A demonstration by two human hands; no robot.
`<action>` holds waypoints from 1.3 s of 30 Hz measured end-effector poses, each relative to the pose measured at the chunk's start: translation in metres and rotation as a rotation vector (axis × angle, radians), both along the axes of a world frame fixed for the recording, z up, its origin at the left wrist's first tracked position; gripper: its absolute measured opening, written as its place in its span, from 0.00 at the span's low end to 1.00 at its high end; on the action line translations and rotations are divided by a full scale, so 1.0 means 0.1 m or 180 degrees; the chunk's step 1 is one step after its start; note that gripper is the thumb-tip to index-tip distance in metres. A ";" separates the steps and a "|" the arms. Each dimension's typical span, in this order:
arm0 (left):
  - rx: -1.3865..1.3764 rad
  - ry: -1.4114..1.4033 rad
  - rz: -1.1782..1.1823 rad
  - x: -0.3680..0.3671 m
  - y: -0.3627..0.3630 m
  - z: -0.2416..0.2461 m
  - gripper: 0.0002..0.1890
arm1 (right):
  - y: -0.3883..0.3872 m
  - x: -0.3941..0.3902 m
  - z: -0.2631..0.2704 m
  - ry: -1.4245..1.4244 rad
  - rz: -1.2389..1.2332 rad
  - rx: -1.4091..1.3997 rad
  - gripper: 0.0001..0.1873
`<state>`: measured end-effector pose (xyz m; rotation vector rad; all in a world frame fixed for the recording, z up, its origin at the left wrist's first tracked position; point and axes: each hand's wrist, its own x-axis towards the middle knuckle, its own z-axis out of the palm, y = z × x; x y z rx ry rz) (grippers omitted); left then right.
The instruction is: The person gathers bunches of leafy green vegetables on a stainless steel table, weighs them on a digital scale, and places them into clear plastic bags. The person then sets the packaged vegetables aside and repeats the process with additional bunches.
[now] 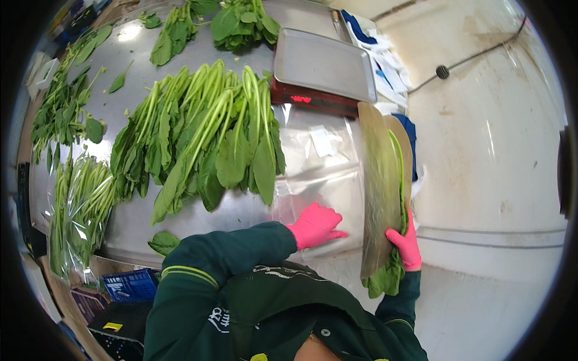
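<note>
My right hand (405, 246), in a pink glove, grips the near part of a curved metal-looking chute (377, 189). Long green stems run inside the chute, and leaves (384, 282) stick out at its near end. My left hand (317, 226), also gloved in pink, is over a stack of clear plastic bags (320, 189) with its fingers curled. Whether it pinches any film is hidden. Left of the bags, a row of leafy greens (212, 135) lies on the steel table (135, 230), stems pointing away from me.
A red scale (316, 101) with a steel tray (323, 63) stands beyond the bags. Bagged greens (83, 216) lie at the left, near loose leaves (67, 108). More bunches (244, 27) are at the back. A white wall (487, 158) rises at right; a blue crate (131, 285) sits below the table.
</note>
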<state>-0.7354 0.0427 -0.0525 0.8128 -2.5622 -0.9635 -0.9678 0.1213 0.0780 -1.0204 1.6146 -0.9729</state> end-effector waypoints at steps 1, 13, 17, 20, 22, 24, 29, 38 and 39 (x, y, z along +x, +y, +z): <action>-0.0246 -0.0042 -0.0238 -0.10 0.11 -0.19 0.16 | 0.21 0.00 0.12 0.0034 -0.0075 0.0121 0.51; -0.0634 0.0117 0.0107 -0.21 0.19 -0.84 0.09 | 2.29 0.01 0.33 0.0141 -0.0218 0.1534 0.50; -0.0029 0.1437 0.0707 -0.30 -0.17 -0.42 0.05 | 2.19 0.14 -0.06 -0.0005 -0.0198 0.1350 0.46; -0.0681 0.1495 -0.0815 -0.47 0.26 0.08 0.02 | 1.67 0.27 -0.27 0.0003 -0.0111 0.1028 0.45; -0.0827 0.1467 -0.0903 -0.52 0.22 0.35 0.02 | 1.53 0.33 -0.24 0.0019 -0.0067 0.0823 0.44; -0.0744 0.1526 -0.0514 -0.48 -0.03 0.37 0.02 | 1.59 0.26 -0.20 -0.0032 0.0041 0.0729 0.44; -0.0744 0.1432 -0.1129 -0.47 0.43 0.52 0.02 | 1.28 0.29 -0.35 -0.0162 0.0109 0.0718 0.46; 0.2602 0.3153 0.1977 0.15 0.10 -0.10 0.16 | 1.25 0.14 -0.35 -0.0525 0.0071 0.0504 0.45; 0.3644 0.3181 0.2384 0.12 0.01 -0.18 0.19 | 1.17 0.18 -0.32 -0.0552 0.0168 0.0582 0.45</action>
